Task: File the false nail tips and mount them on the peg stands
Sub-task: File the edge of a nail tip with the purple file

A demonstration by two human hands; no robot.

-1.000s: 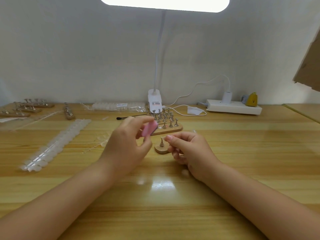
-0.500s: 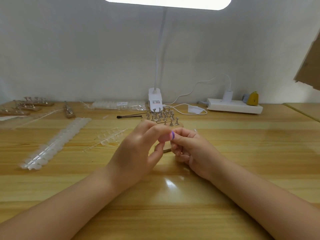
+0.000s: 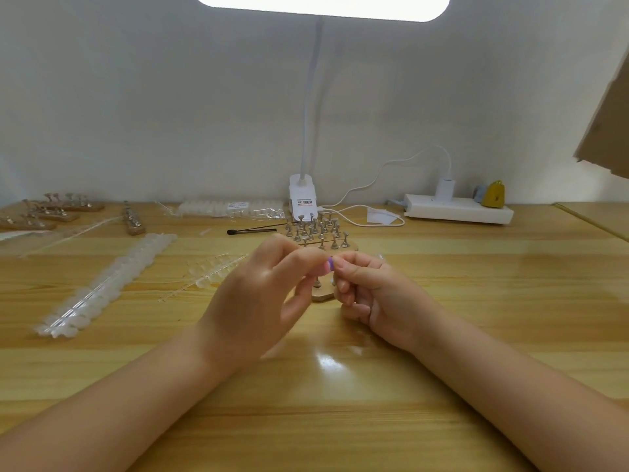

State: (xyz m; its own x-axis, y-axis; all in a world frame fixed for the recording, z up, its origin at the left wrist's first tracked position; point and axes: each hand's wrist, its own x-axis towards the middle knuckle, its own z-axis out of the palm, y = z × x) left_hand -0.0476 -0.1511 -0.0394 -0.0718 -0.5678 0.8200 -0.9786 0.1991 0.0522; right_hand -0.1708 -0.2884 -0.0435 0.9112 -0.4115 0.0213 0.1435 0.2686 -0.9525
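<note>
Wooden tabletop (image 3: 340,386) carries a single peg stand (image 3: 321,294), above which both hands meet. Left hand (image 3: 258,301) pinches the pink file (image 3: 327,266) against a nail tip, hidden, apparently pinched by the right hand (image 3: 377,298) for filing.

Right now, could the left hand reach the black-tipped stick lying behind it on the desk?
Probably yes. The black-tipped stick lies just beyond the left hand with bare desk between, but that hand pinches the pink file block, so it must free its fingers first.
</note>
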